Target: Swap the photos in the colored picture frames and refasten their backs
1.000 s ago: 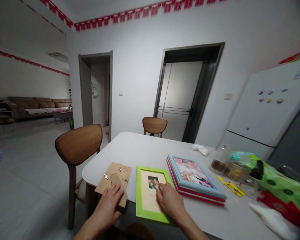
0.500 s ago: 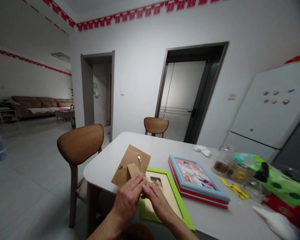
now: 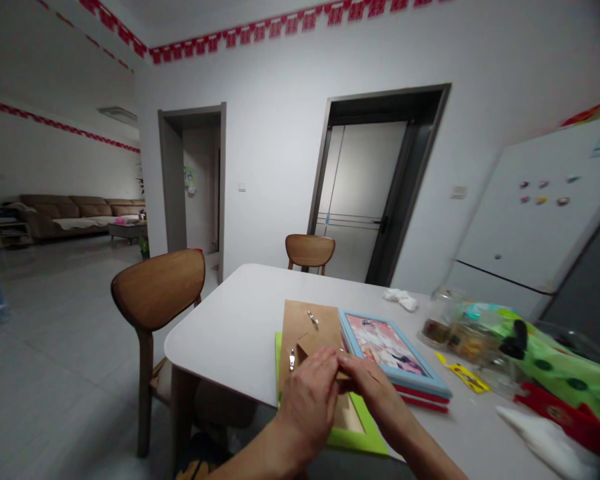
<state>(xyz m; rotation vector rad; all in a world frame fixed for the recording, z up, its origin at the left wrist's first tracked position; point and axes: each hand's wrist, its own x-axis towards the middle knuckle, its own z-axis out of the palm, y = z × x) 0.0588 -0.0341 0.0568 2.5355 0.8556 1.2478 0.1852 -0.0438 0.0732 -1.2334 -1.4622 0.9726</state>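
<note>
Under the fingers [image 3: 353,368], a kraft-brown frame backing [image 3: 305,337] covers a lime-green frame [image 3: 360,435]; to their right, a sky-blue frame [image 3: 420,381] tops a red frame [image 3: 420,404].

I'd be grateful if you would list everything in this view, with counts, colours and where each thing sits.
Table: one, white, centre.
Cardboard frame back: one, brown, on the green frame, with metal clips.
Picture frame: one, lime green, under the cardboard.
Picture frame: one, blue, atop a red frame.
Glass jar: one, clear, far right of table.
Dotted bag: one, green, table's right end.
Chairs: two, wooden brown, at the table.
Refrigerator: one, white, right.
Left hand: one, at the cardboard.
Right hand: one, at the cardboard.
</note>
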